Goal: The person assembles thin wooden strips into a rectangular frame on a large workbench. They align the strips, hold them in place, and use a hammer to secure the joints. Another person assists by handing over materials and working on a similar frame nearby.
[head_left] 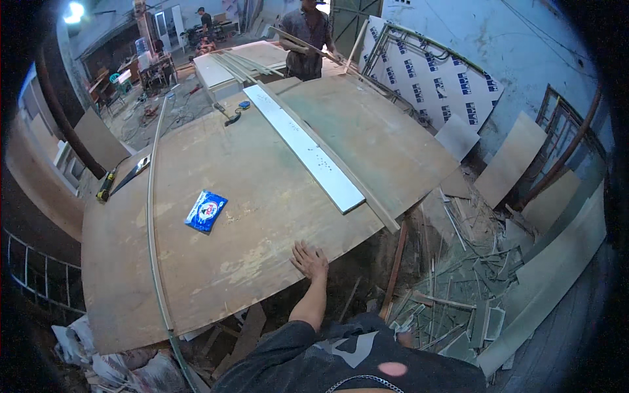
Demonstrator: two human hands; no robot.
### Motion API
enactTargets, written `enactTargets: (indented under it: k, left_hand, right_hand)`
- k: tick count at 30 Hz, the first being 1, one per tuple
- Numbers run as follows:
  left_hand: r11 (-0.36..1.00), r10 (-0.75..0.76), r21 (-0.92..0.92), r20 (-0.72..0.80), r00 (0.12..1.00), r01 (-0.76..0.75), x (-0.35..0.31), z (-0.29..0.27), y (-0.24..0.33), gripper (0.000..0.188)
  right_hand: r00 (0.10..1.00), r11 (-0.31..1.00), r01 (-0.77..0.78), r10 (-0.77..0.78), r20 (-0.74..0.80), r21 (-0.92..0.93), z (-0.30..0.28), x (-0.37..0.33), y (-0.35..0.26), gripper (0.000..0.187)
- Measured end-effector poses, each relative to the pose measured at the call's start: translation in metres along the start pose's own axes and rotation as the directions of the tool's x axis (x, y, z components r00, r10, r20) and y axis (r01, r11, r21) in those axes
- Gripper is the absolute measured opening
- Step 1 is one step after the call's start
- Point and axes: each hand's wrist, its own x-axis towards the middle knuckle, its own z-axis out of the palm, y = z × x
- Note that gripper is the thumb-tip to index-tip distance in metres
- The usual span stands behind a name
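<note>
Rests the left hand palm-down, with fingers spread, on the near edge of the wooden surface. Holds nothing in that grip, released and flat. Shows only a small patch of skin at the right side of the dark shirt, perhaps part of the right hand; cannot tell the state of that grip.

Has the white board lying lengthwise across the surface, ahead and to the right of the left hand, without contact, with a wooden strip along its right side. Has a blue packet to the left of the white board, a hammer and a blue tape measure farther off, and a handsaw near the left edge. At the far end, a co-worker with a board in hand.

Seems to be at a pause or a steadying step, with white board and strip laid out but not gripped. Likely calls next for lifting the left hand and reaching forward to the white board or strip.
</note>
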Motion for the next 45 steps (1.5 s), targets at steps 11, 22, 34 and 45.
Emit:
enactTargets:
  k: [11, 22, 34, 45]
  left_hand:
    - [0.997, -0.026, 0.078, -0.001, 1.0, 0.026, -0.005, 0.005, 0.007, 0.063]
    - [0.995, -0.062, 0.083, 0.08, 0.995, 0.056, -0.005, -0.003, 0.019, 0.075]
    - [0.995, -0.011, 0.099, 0.296, 0.955, -0.02, -0.001, -0.014, 0.015, 0.086]
    - [0.962, -0.164, 0.271, 0.474, 0.865, 0.034, 0.008, -0.015, 0.018, 0.095]
  right_hand:
    - [0.967, 0.908, 0.15, -0.051, -0.251, 0.391, -0.058, 0.037, -0.063, 0.018]
    - [0.983, 0.857, -0.18, 0.135, 0.126, 0.483, -0.091, 0.101, -0.016, 0.019]
    - [0.99, 0.84, -0.081, 0.003, 0.143, 0.537, -0.159, 0.143, -0.045, 0.019]
    - [0.981, 0.862, -0.155, 0.079, 0.176, 0.482, -0.156, 0.134, -0.027, 0.02]
